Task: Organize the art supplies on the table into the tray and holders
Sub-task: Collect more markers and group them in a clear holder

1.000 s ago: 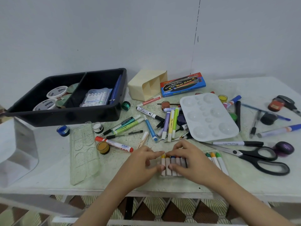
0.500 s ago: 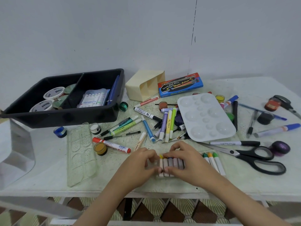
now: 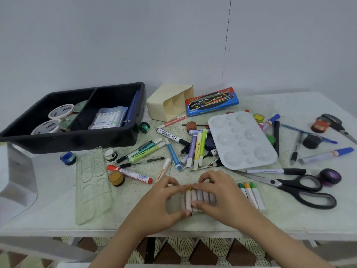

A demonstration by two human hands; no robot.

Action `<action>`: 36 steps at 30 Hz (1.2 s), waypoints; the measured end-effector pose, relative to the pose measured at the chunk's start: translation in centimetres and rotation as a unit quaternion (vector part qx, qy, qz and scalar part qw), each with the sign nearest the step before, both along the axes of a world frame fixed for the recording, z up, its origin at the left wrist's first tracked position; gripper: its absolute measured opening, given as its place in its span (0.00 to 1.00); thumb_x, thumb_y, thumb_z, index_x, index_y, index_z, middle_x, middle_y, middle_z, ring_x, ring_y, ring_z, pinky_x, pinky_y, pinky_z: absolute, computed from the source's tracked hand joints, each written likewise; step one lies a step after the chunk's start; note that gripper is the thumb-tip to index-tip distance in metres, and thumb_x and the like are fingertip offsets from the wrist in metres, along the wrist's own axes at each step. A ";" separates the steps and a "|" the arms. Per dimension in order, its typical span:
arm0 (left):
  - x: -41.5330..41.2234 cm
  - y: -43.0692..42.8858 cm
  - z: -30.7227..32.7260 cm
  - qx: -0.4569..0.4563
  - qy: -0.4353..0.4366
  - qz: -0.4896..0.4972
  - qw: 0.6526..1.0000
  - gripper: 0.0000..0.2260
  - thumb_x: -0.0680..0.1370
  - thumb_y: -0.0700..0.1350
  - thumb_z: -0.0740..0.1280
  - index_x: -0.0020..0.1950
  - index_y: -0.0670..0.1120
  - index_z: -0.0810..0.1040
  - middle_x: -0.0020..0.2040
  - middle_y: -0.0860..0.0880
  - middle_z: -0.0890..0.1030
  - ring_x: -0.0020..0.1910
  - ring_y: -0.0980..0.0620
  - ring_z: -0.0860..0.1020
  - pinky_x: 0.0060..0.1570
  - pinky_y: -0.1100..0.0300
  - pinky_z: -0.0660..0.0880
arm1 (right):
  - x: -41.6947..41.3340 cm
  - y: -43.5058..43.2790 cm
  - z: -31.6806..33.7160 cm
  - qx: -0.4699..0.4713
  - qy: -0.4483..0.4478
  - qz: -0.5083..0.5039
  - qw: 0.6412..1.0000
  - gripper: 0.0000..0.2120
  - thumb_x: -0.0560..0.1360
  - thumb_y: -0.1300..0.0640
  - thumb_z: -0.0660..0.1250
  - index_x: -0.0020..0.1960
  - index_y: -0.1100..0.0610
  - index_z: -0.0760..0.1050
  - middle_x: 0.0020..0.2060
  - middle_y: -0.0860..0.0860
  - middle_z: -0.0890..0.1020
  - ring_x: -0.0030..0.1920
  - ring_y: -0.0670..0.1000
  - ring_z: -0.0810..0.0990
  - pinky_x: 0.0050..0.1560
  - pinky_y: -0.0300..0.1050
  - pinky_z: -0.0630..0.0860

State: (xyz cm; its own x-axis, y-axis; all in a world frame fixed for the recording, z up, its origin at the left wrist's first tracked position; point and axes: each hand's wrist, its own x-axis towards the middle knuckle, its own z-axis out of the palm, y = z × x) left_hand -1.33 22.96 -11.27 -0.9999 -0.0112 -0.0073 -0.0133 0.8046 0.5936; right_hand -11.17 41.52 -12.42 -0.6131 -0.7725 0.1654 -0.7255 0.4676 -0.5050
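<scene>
At 6 o'clock, row of pale paper-wrapped crayons (image 3: 200, 196): tips and right end hidden under left hand (image 3: 164, 202) and right hand (image 3: 222, 198); count unclear. At 2 o'clock, green paint pot (image 3: 270, 139) half under white plastic palette (image 3: 241, 140). At 3 o'clock, small black-handled scissors (image 3: 340, 127) cut by frame edge.

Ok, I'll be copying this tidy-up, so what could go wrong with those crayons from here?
The crayon row is pinched only between the left hand and right hand; lifted so, middle ones might slip and roll off the near table edge. The three loose crayons beside it could be left behind.
</scene>
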 end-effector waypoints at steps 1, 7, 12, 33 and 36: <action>0.0 -0.1 0.0 -0.017 0.005 -0.006 1.000 0.27 0.69 0.64 0.68 0.66 0.61 0.71 0.56 0.65 0.65 0.55 0.69 0.66 0.50 0.74 0.66 | 0.0 0.1 -0.1 -0.004 0.000 -0.001 1.000 0.25 0.68 0.33 0.59 0.59 0.44 0.78 0.51 0.41 0.74 0.49 0.43 0.70 0.50 0.39 0.63; -0.3 -0.2 -0.2 -0.009 0.025 -0.022 0.999 0.26 0.69 0.67 0.65 0.64 0.60 0.73 0.56 0.65 0.67 0.55 0.66 0.69 0.53 0.68 0.70 | 0.0 0.2 -0.3 -0.022 -0.006 -0.021 1.000 0.22 0.68 0.33 0.60 0.55 0.42 0.80 0.50 0.39 0.75 0.49 0.42 0.70 0.50 0.36 0.62; -0.5 -0.2 -0.6 0.015 0.033 -0.004 0.999 0.24 0.70 0.64 0.67 0.64 0.61 0.71 0.55 0.66 0.68 0.51 0.66 0.69 0.48 0.73 0.68 | -0.1 -0.2 -0.3 -0.016 -0.008 -0.030 0.999 0.24 0.66 0.32 0.58 0.56 0.42 0.78 0.50 0.40 0.73 0.51 0.44 0.71 0.52 0.40 0.62; -14.9 -1.0 4.3 -0.028 0.113 0.048 0.992 0.14 0.76 0.48 0.67 0.61 0.52 0.76 0.54 0.55 0.73 0.49 0.60 0.72 0.49 0.66 0.67 | -3.5 6.6 0.7 -0.030 -0.022 0.016 0.999 0.30 0.60 0.28 0.69 0.58 0.39 0.77 0.55 0.33 0.74 0.59 0.36 0.70 0.58 0.31 0.64; -19.6 -1.5 4.9 -0.030 0.121 0.057 0.991 0.14 0.77 0.46 0.66 0.62 0.49 0.76 0.54 0.53 0.73 0.50 0.57 0.71 0.50 0.64 0.66 | -4.4 6.6 1.3 -0.110 -0.047 -0.030 0.992 0.22 0.67 0.32 0.67 0.56 0.41 0.79 0.54 0.32 0.76 0.58 0.35 0.73 0.56 0.28 0.67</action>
